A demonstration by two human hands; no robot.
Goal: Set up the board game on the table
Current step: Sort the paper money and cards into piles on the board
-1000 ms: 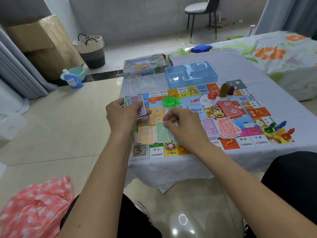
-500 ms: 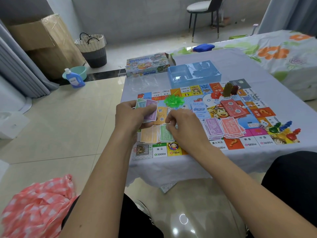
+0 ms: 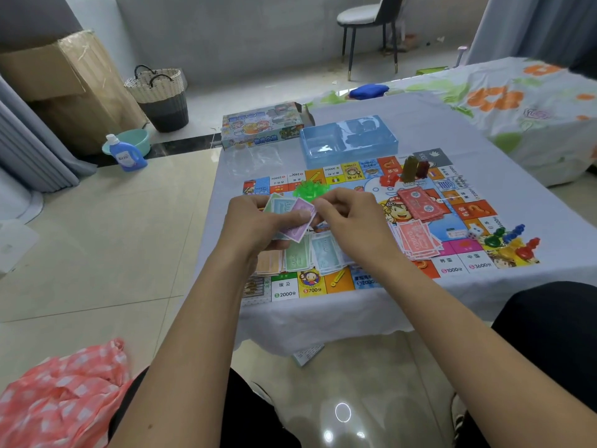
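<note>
Since a second ago, we see the right hand [image 3: 352, 227] lifted off the note piles on the board and brought up against the left hand [image 3: 255, 224], so both now meet above the game board [image 3: 452, 227].

From the head camera, the left hand grips a fanned bundle of play money notes [image 3: 290, 215], thumb curled over a purple note on top, with pale green and blue notes showing behind it. The right hand's fingers are curled and pinch the right edge of that same bundle; we cannot tell how many notes they hold.

Below the hands, sorted piles lie on the board's near side: an orange pile [image 3: 268, 263], a green pile [image 3: 297, 257] and a blue pile [image 3: 326, 250] side by side, with a pink pile [image 3: 416, 240] further right. A red card stack [image 3: 418, 203] lies near the board's centre. Green plastic pieces [image 3: 311, 189] sit just beyond the hands. Coloured pawns [image 3: 510, 240] cluster at the board's right corner beside a white die [image 3: 474, 232].

The board lies on a table with a white cloth [image 3: 323, 321]. Beyond it stand a clear blue tray [image 3: 349, 140] and the game box [image 3: 261, 127]. On the floor at left are a woven basket [image 3: 161, 98] and a blue bottle [image 3: 124, 153].
</note>
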